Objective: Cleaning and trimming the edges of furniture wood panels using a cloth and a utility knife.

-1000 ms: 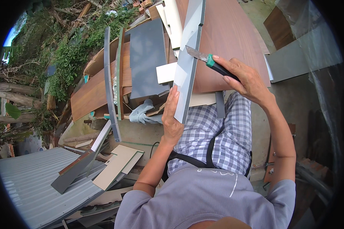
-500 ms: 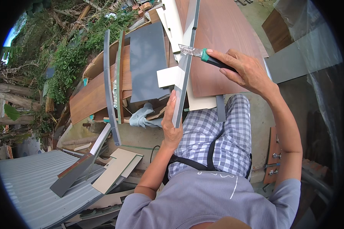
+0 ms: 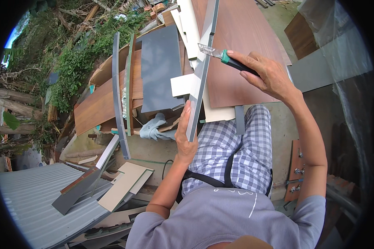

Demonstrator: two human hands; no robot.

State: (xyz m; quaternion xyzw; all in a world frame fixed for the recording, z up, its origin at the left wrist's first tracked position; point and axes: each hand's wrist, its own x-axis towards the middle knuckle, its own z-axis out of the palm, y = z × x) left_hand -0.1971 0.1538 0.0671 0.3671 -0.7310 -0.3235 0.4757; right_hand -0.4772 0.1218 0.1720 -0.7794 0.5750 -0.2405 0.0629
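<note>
The strip (image 3: 198,95), slanting before the brown panel (image 3: 241,25), is showing less face than a second ago, probably presenting its edge to the knife (image 3: 237,64) (contact is hard to tell). The left hand (image 3: 186,137) is gripping its lower end; the right hand (image 3: 272,76) is clasping the knife.

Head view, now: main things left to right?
Corrugated grey metal sheet, long thin grey strip, dark grey flat panel, left hand, green-and-black utility knife, right hand, clear plastic sheeting.
</note>
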